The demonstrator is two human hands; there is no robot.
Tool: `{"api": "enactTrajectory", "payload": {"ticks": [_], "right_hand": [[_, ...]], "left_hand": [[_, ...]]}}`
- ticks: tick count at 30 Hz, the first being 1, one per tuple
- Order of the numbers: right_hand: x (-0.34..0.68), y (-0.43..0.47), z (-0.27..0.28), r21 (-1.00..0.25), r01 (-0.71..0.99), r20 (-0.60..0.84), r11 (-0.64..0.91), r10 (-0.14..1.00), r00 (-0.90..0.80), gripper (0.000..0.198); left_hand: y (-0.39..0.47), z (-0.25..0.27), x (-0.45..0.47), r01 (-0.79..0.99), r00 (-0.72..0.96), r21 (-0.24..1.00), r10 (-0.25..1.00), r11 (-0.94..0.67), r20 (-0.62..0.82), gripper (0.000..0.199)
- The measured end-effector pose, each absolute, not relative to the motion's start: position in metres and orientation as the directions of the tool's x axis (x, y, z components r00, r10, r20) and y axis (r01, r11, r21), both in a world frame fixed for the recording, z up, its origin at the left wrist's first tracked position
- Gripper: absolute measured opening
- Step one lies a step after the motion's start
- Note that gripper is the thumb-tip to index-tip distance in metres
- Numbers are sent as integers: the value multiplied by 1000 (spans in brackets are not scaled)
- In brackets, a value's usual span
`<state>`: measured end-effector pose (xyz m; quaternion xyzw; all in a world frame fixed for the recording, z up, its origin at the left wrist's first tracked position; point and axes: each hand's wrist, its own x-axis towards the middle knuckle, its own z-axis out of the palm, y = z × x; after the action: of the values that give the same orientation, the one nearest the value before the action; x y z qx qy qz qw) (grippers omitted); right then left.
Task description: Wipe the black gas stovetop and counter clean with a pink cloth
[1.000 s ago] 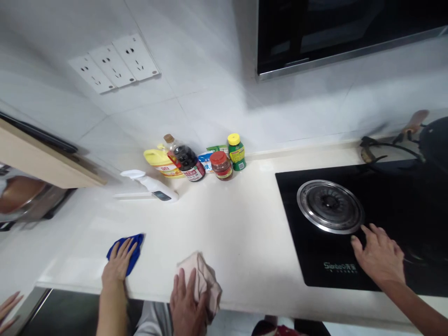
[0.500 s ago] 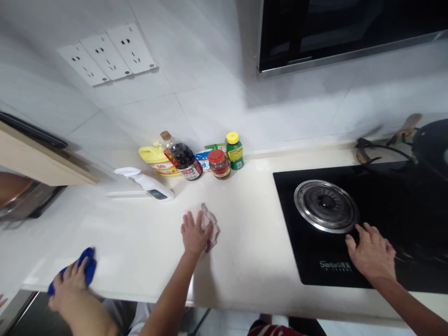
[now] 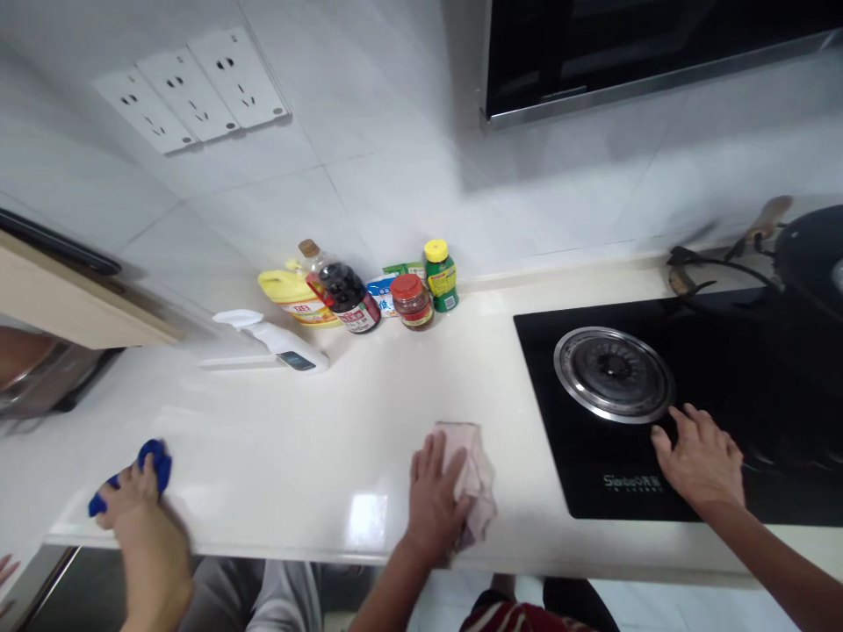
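Note:
My left hand (image 3: 435, 491) presses a pale pink cloth (image 3: 472, 478) flat on the white countertop (image 3: 296, 456), near its front edge. Part of the cloth is hidden beneath the fingers and palm. My right hand (image 3: 702, 456) holds nothing and rests with fingers apart on the black cooktop (image 3: 572, 478), just below the round metal burner (image 3: 615, 373). At the far left, a co-worker's hand (image 3: 132, 491) holds a blue cloth (image 3: 158, 465) on the counter by the front edge.
Along the wall stand a yellow jug (image 3: 290, 290), a dark sauce bottle (image 3: 346, 290), a red-lidded jar (image 3: 412, 303) and a green bottle (image 3: 441, 276). A white spray bottle (image 3: 283, 344) lies left of them. A black wok (image 3: 810, 263) sits at the right.
My left hand has slid the pink cloth right and toward the front edge. My right hand stays on the cooktop. The co-worker's hand and blue cloth have shifted slightly.

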<state>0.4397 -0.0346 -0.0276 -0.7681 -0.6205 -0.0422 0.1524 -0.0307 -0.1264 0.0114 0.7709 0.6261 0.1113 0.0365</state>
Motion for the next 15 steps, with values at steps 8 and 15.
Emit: {"api": "enactTrajectory", "payload": {"ticks": [8, 15], "right_hand": [[439, -34, -24, -205, 961, 244, -186, 941, 234, 69], [438, -35, -21, -207, 956, 206, -209, 946, 251, 63]], "left_hand": [[-103, 23, -162, 951, -270, 187, 955, 245, 123, 68], [-201, 35, -218, 812, -579, 207, 798, 545, 170, 66]]}}
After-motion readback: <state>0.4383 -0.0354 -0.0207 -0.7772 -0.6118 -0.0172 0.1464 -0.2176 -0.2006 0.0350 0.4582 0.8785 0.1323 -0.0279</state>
